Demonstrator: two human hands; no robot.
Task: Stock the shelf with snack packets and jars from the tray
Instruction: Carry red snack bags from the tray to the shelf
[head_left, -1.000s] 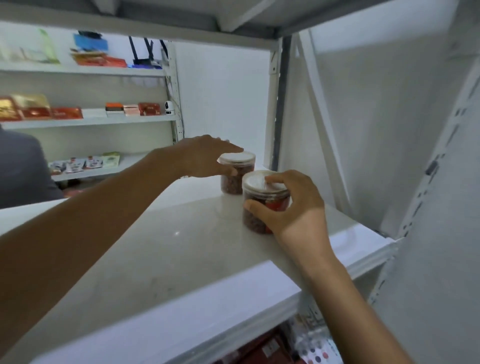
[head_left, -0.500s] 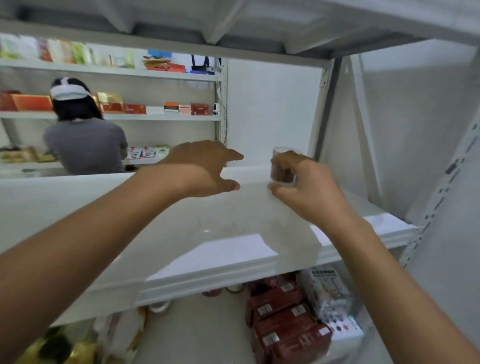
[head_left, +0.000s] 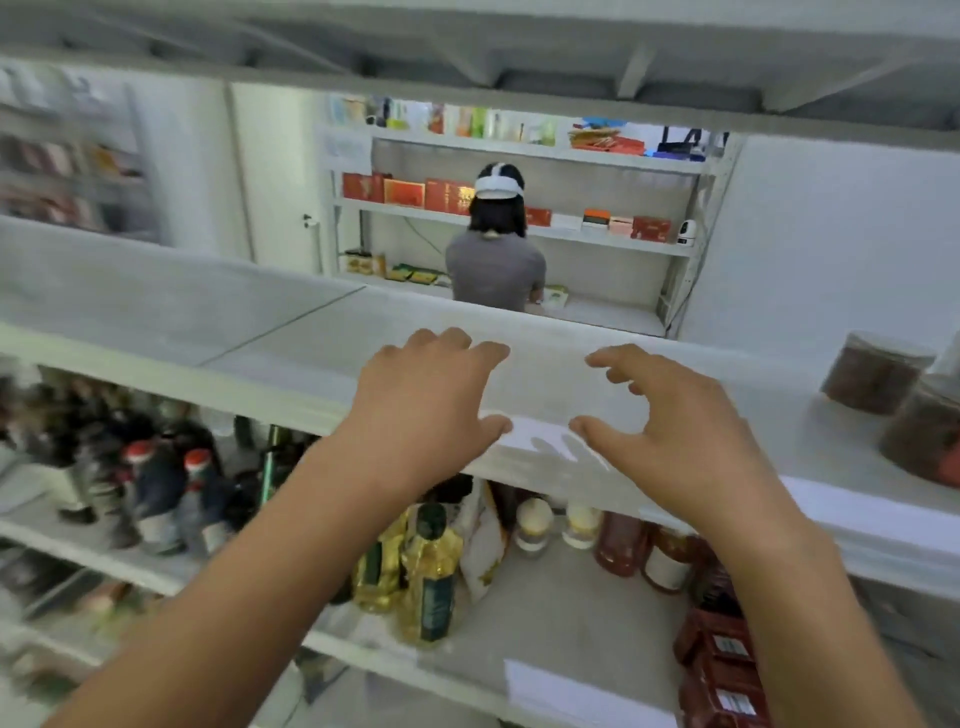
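jars (head_left: 878, 371) stand at the far right of our shelf (head_left: 208, 322), well apart from both grips. our left grip (head_left: 426, 410) and right grip (head_left: 670, 431) hover over its front edge, fingers loosely spread, holding nothing.

The shelf (head_left: 623, 374) is plain pale grey-white. At the right edge of the frame, the clear jars (head_left: 878, 371) show dark brown contents. Lower centre, the oil bottles (head_left: 431, 566) are golden yellow with dark green labels. Lower right, the boxes (head_left: 719, 649) are deep red.
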